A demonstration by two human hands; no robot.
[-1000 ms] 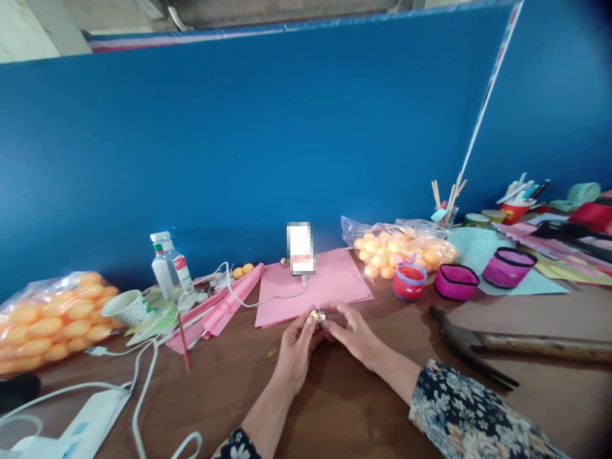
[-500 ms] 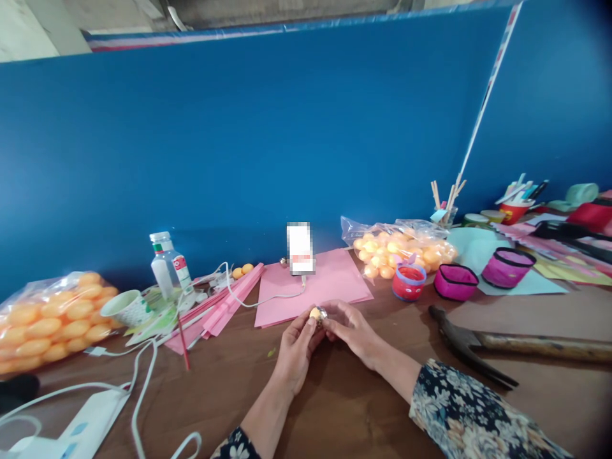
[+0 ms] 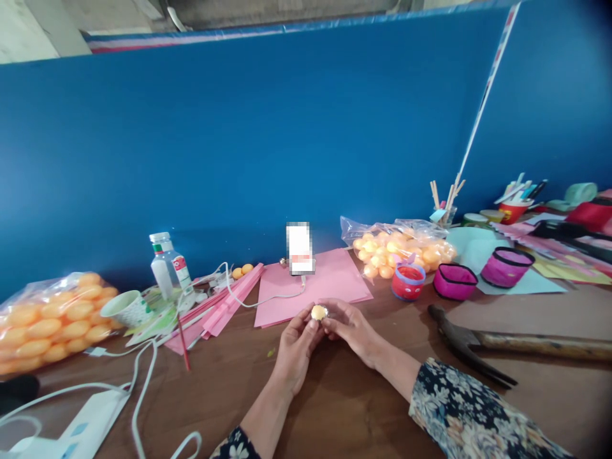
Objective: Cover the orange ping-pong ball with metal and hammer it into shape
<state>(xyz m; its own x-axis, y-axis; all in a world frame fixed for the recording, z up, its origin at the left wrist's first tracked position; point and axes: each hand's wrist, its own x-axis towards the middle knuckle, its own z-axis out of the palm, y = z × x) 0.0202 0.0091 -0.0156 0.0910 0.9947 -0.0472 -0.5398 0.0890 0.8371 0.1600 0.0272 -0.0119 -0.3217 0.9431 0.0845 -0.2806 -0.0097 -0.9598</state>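
Note:
A small ball [image 3: 319,312], pale orange in front and shiny silver along its edge, is pinched between my two hands above the brown table. On its left side are the closed fingers and thumb of my left hand [image 3: 296,347]. My right hand [image 3: 354,331] grips it from the right with thumb and fingers. What the silver part is made of, I cannot make out. Just beyond the hands lie pink paper sheets [image 3: 329,280], with a blurred-out phone-like thing [image 3: 300,248] propped on them and a white cable running to it.
To the right are a claw hammer [image 3: 471,344], two magenta fabric rings [image 3: 455,282], a red cup [image 3: 408,282] and a bag of orange balls [image 3: 396,248]. Leftward stand another ball bag [image 3: 57,315], a paper cup [image 3: 127,308], a bottle [image 3: 169,264] and a power strip [image 3: 93,417].
The ball has turned slightly in my fingers, so more of its pale orange face shows and less silver. Both hands stay in nearly the same place.

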